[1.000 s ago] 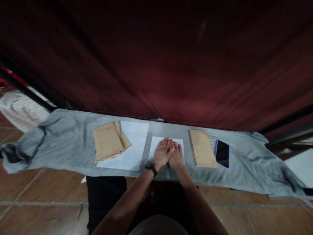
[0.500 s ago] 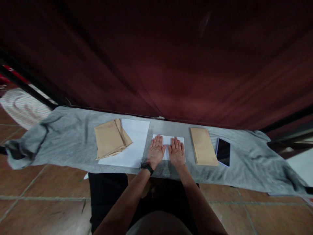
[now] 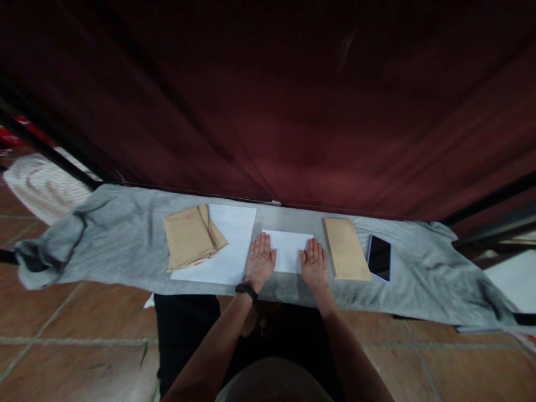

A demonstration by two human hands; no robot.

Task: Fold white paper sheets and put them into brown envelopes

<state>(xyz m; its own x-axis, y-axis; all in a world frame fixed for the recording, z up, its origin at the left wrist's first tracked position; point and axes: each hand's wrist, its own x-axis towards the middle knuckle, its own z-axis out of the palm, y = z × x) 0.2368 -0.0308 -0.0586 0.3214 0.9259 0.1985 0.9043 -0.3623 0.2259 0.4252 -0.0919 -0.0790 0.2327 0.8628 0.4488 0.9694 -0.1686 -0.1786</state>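
Observation:
A small white sheet of paper [image 3: 288, 252], possibly folded, lies flat on the grey cloth in front of me. My left hand [image 3: 260, 259] rests palm down over its left edge, fingers stretched out and pointing away from me. Across its right edge lies my right hand [image 3: 315, 265], flat too, with the thumb a little apart. Most of the paper's middle shows between the two hands. Left of my left hand is a larger white paper sheet [image 3: 232, 240]. Brown paper envelopes [image 3: 189, 239] lie loosely piled partly on it.
To the right sits a neat stack of brown envelopes [image 3: 347, 248], with a phone [image 3: 379, 258] in a purple case beside it. Grey cloth [image 3: 121, 240] covers the narrow surface. A dark red curtain [image 3: 268, 139] hangs behind, and black bars flank both ends.
My hands have slid apart, left hand leftward and right hand rightward, from the middle of the small paper to its side edges. More of the paper shows now.

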